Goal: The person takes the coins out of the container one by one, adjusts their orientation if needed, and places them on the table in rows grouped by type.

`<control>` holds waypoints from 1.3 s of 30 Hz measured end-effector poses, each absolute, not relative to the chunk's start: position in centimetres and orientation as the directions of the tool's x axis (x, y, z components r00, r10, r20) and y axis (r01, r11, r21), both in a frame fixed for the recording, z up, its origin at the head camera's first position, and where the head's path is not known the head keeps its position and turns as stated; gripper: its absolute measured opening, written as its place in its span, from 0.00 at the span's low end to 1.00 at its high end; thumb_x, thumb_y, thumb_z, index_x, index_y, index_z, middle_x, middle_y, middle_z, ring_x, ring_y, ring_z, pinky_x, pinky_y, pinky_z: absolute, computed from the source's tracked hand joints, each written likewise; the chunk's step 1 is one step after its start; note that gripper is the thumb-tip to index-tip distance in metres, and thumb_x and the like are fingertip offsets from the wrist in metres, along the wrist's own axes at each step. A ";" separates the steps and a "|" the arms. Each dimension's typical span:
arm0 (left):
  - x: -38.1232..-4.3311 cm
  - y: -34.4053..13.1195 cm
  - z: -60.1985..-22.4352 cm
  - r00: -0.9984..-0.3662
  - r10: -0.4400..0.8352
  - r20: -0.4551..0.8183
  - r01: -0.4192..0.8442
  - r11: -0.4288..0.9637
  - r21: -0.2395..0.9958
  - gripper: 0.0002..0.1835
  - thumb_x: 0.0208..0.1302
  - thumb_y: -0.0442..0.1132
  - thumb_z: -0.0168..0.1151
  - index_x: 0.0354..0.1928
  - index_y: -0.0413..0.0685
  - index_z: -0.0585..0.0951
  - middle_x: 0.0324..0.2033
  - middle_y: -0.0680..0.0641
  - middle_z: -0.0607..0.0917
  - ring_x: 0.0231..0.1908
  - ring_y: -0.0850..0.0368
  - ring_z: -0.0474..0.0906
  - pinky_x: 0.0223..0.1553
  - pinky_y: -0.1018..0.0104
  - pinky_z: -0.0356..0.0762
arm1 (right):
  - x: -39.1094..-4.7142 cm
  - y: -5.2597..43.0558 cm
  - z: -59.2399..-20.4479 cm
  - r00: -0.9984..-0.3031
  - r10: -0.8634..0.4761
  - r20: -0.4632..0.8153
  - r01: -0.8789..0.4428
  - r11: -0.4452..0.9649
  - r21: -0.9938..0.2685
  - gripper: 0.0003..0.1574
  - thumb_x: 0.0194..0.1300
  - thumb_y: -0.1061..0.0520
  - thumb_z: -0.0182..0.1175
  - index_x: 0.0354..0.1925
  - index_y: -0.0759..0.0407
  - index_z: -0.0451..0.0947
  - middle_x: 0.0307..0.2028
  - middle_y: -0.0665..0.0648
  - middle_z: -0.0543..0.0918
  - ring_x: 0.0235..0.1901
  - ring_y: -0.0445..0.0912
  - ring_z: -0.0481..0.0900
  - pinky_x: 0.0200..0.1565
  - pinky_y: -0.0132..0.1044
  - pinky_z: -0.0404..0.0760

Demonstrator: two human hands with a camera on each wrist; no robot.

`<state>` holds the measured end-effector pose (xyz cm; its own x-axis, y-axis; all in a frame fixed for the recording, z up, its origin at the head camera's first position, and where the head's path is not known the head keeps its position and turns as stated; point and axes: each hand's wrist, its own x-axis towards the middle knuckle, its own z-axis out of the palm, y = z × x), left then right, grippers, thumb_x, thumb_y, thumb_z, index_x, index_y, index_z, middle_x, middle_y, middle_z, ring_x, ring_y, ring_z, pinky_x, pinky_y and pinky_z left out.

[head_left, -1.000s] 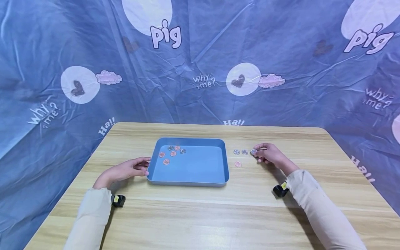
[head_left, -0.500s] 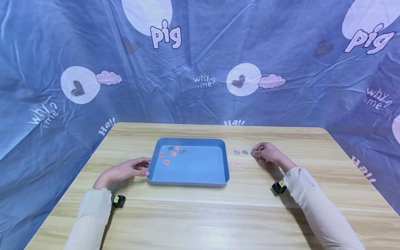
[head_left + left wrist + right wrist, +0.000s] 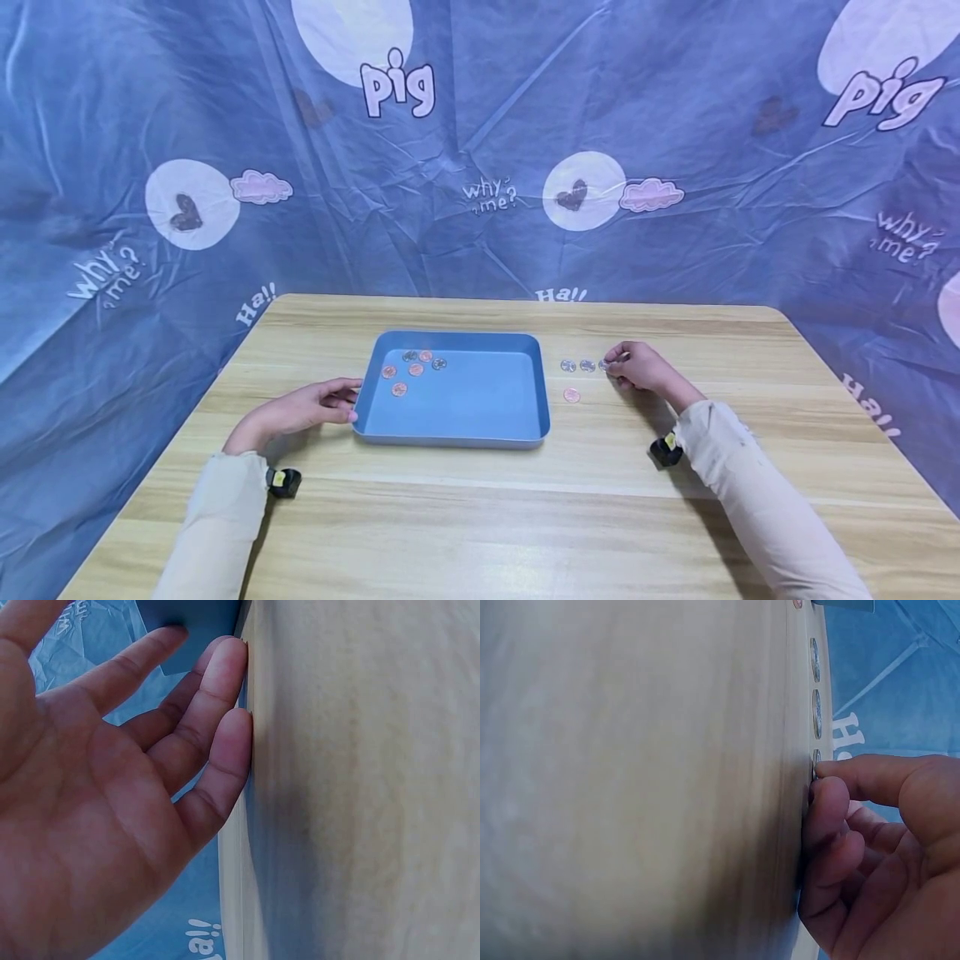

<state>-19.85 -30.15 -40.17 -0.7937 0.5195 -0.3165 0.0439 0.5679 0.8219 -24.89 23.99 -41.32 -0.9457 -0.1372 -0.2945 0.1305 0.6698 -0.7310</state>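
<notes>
Beside the tray's left wall rests my left hand [image 3: 303, 408], its fingertips at the rim and its fingers loosely bent; the left wrist view shows the palm holding nothing. Right of the tray, my right hand [image 3: 647, 368] pinches a silver coin [image 3: 603, 365] low at the tabletop, partly covered by the fingertips. In the right wrist view that silver coin [image 3: 817, 759] lines up with two other silver coins [image 3: 816, 714]. One copper coin [image 3: 572, 395] lies in front of the row. The blue tray [image 3: 480, 400] holds several copper coins [image 3: 399, 389] and two dark silver coins [image 3: 439, 364].
The wooden table [image 3: 480, 517] bears all of this, and its back edge meets a blue printed cloth [image 3: 480, 250]. Black wrist cameras [image 3: 283, 482] sit under both sleeves, close to the tabletop.
My right hand has shifted slightly left with the silver coin, bringing it closer to the other two in the row. My left hand and the tray have stayed put.
</notes>
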 end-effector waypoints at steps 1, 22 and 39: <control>-19.8 -30.1 -40.2 -0.793 0.523 -0.314 0.049 0.568 0.822 0.40 0.67 0.45 0.61 0.72 0.31 0.55 0.60 0.31 0.70 0.57 0.44 0.71 0.50 0.72 0.74 | -24.9 24.0 -41.3 -0.947 -0.138 -0.291 0.128 0.667 -0.734 0.17 0.68 0.62 0.54 0.51 0.72 0.69 0.24 0.50 0.75 0.21 0.39 0.72 0.23 0.31 0.71; -19.6 -30.1 -40.1 -0.795 0.518 -0.317 0.053 0.580 0.813 0.40 0.67 0.45 0.60 0.72 0.32 0.55 0.61 0.32 0.70 0.58 0.44 0.71 0.51 0.71 0.73 | -23.6 23.8 -36.4 -0.945 -0.211 -0.248 0.119 0.485 -0.866 0.31 0.68 0.58 0.55 0.62 0.74 0.59 0.33 0.46 0.80 0.25 0.38 0.78 0.26 0.28 0.72; -19.7 -30.0 -40.1 -0.801 0.511 -0.313 0.049 0.577 0.815 0.39 0.67 0.44 0.61 0.72 0.32 0.56 0.60 0.32 0.71 0.58 0.44 0.71 0.51 0.72 0.73 | -23.6 17.0 -31.2 -0.919 -0.347 -0.186 0.022 0.429 -0.903 0.24 0.68 0.61 0.56 0.59 0.65 0.65 0.31 0.49 0.78 0.25 0.40 0.76 0.26 0.29 0.70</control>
<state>-19.69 -29.99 -40.05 -0.8008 0.5106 -0.3131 0.0493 0.5772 0.8151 -23.64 17.03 -31.17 -0.9192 -0.3468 -0.1864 0.0215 0.4285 -0.9033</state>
